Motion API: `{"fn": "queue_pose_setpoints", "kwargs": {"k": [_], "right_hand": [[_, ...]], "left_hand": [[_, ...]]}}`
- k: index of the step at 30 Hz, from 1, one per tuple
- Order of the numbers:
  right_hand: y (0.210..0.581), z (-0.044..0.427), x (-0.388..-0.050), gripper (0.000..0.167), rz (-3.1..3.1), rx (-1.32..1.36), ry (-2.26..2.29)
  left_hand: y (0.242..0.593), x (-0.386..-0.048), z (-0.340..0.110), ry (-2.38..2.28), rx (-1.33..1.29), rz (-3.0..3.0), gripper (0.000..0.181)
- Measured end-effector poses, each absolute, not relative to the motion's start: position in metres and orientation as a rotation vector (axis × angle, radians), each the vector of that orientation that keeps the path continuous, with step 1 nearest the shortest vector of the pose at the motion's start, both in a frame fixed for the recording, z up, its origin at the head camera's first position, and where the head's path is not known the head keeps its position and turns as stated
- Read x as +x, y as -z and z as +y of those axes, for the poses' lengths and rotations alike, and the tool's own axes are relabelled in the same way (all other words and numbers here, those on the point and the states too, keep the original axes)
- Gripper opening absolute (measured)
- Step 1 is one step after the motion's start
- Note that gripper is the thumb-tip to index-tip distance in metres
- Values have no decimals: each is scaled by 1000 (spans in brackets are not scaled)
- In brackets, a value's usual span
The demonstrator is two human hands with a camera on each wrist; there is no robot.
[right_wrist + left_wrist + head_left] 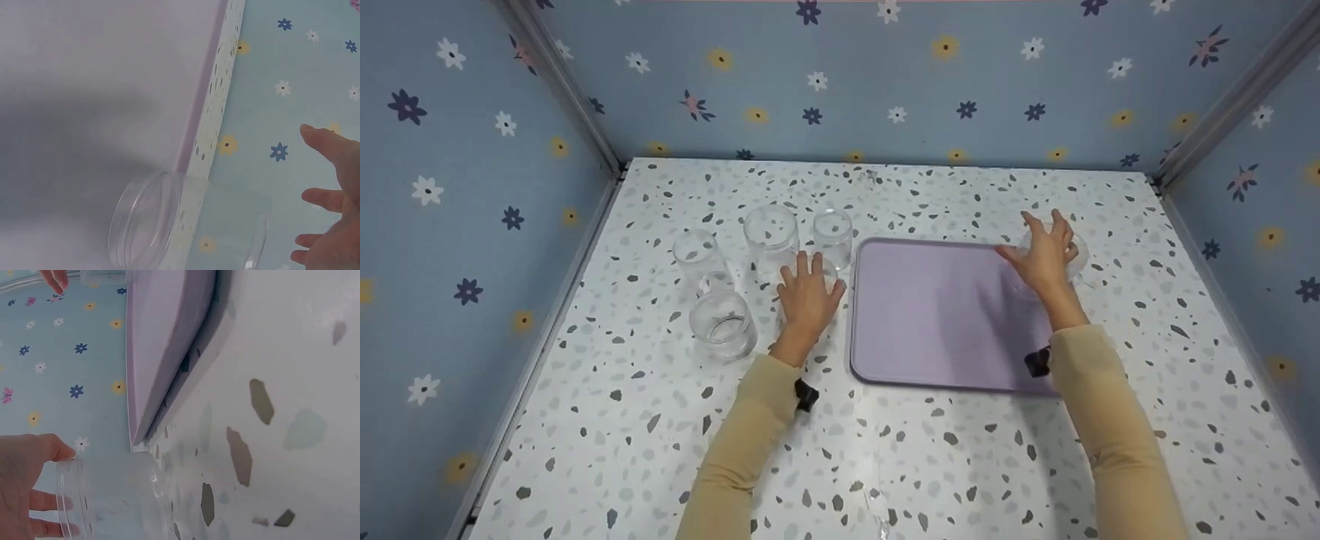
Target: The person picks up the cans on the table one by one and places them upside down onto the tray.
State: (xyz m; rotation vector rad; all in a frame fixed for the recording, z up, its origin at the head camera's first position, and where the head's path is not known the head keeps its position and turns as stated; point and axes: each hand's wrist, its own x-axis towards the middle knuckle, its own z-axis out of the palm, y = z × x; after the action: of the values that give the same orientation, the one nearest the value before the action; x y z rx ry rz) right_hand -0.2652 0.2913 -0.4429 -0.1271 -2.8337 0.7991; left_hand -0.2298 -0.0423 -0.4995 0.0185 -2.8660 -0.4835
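The glass under the left hand point(115, 500) stands upright on the table, just left of the tray point(930, 315), its long axis rising straight from the tabletop. The left hand point(806, 300) holds it from above by the rim, thumb on the side toward the tray and fingers round the other side. So the tray lies directly to this hand's right, with its left edge near the glass, and the left hand is by far the nearer of the two.

The glass by the right hand point(188, 225) stands upright on the tray, at its far right corner. The right hand point(1042, 259) is above it, fingers spread and released, with a gap between the fingertips and the glass's upper end.

Four other glasses stand left of the tray. The small glass point(832, 238) is just beside its far left corner; the wide glass point(771, 232) is further left of that. Furthest left of the tray are the back glass point(699, 255) and, nearer the person, the front glass point(724, 326). The speckled table point(945, 465) extends on every side of the tray, and a flowered wall point(900, 82) rises beyond its far edge.
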Motion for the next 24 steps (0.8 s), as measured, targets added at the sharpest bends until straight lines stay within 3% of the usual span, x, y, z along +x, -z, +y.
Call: {"fn": "queue_pose_setpoints", "kwargs": {"k": [24], "right_hand": [[467, 254, -236, 56, -2478, 176, -1077]], "left_hand": [[491, -210, -30, 769, -135, -2570, 52]]}}
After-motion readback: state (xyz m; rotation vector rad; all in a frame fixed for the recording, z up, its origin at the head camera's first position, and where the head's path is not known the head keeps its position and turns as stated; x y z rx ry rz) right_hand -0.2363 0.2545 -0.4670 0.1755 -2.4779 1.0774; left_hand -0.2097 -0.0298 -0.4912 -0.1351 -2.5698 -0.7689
